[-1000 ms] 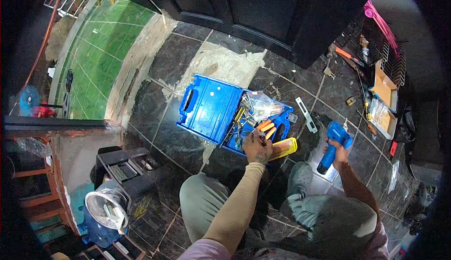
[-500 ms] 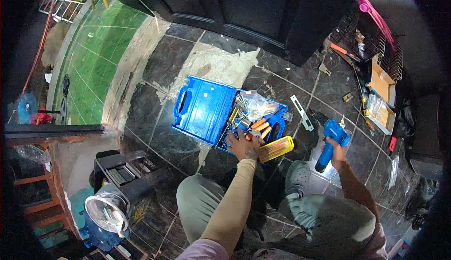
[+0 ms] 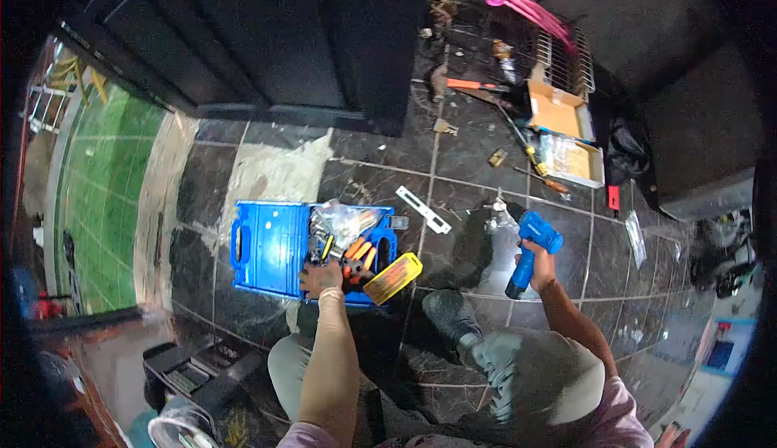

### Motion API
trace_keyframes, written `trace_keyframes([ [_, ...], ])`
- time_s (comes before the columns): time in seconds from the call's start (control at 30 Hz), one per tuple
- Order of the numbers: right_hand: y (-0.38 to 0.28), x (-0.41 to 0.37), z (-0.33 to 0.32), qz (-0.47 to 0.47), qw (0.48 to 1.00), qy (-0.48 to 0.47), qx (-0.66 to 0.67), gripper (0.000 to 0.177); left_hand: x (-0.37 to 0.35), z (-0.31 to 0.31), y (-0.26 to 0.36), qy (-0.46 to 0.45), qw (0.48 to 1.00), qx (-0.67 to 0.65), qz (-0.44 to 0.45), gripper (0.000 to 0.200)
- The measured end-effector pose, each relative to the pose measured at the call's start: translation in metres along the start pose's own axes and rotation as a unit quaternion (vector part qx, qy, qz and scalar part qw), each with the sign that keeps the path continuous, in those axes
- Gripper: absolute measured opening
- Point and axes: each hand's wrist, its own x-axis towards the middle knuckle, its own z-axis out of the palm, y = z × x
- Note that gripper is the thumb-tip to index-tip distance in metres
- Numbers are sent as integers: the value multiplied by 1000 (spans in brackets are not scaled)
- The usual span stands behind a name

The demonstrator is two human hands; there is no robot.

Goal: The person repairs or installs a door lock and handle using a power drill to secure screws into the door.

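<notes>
My right hand [image 3: 537,263] is wrapped round the handle of a blue cordless drill [image 3: 541,232], held above the floor with its bit end toward the left. My left hand [image 3: 322,278] reaches into an open blue tool case [image 3: 271,246], its fingers apart and partly hidden over the contents. Beside those fingers lie orange-handled tools [image 3: 360,252] and a clear plastic bag [image 3: 344,220] of small parts. A yellow case of bits [image 3: 393,278] rests tilted at the tool case's right corner.
A metal strike plate [image 3: 422,209] lies on the dark tiles. Further right are an open cardboard box [image 3: 566,128], screwdrivers [image 3: 530,152] and an orange-handled hammer [image 3: 477,85]. A black door [image 3: 267,43] stands ahead. A black box [image 3: 198,371] sits at the lower left.
The view has turned to the right, so the tool case and door appear further left. My left hand stays at the case; my right hand still holds the drill.
</notes>
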Motion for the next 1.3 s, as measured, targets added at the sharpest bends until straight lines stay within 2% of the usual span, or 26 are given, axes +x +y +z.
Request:
trace_keyframes([
  [0.07, -6, -6, -23, -7, 1000, 24, 8, 32, 2, 12, -4, -21, 998, 55, 38, 80],
  [0.1, -6, -9, -34, -16, 999, 45, -11, 33, 2, 21, -5, -27, 998, -2, 48, 77],
  [0.2, -6, -7, -63, -20, 999, 44, 20, 35, -11, -7, 14, -94, 995, -4, 34, 74],
  [0.27, -7, 1, -74, -4, 998, 25, 57, 35, 24, 19, 5, -126, 991, -11, 42, 76],
  [0.33, -10, 24, -79, 14, 998, 8, 62, 35, 7, 7, 17, -81, 994, 23, 72, 75],
  [0.37, -11, 37, -80, 24, 998, 0, 64, 34, -31, -17, 39, -5, 993, 54, 102, 72],
  [0.4, -9, 53, -80, 23, 998, -1, 58, 32, -43, -19, 46, 45, 984, 12, 170, 73],
  [0.43, -14, 65, -75, 49, 996, -7, 72, 33, -47, 0, 50, 92, 958, -22, 269, 70],
  [0.5, -11, 93, -64, 38, 994, -18, 104, 36, -53, 35, 57, 154, 871, -38, 465, 61],
  [0.57, -18, 113, -55, 73, 988, -38, 133, 37, -97, 35, 100, 38, 820, -152, 551, 41],
  [0.63, -15, 134, -53, 97, 981, -73, 154, 38, -120, 54, 133, -126, 825, -123, 537, 40],
  [0.7, -13, 150, -53, 109, 973, -100, 179, 38, -125, 103, 149, -73, 772, -138, 617, 38],
  [0.73, -15, 155, -53, 109, 973, -109, 174, 37, -140, 105, 164, -100, 826, -86, 548, 39],
  [0.77, -19, 161, -51, 108, 973, -120, 167, 36, -148, 107, 180, -141, 823, -99, 541, 39],
  [0.83, -21, 171, -52, 108, 976, -118, 144, 37, -162, 119, 197, -137, 816, -90, 554, 40],
  [0.93, -35, 166, -52, 87, 985, -119, 89, 42, -172, 148, 211, -3, 783, 1, 622, 38],
  [1.0, -64, 151, -46, 70, 987, -122, 78, 46, -158, 174, 209, -69, 782, 26, 619, 26],
  [1.07, -64, 161, -50, 49, 995, -86, 14, 42, -161, 160, 221, -100, 781, 58, 613, 16],
  [1.1, -70, 162, -50, 46, 995, -82, -31, 40, -159, 156, 225, -94, 792, 44, 602, 16],
  [1.2, -125, 151, -37, -12, 999, -49, -13, 26, -136, 152, 256, -67, 816, 32, 574, 14],
  [1.3, -176, 152, -21, -71, 994, -78, -31, 25, -117, 139, 292, -128, 837, 84, 526, 18],
])
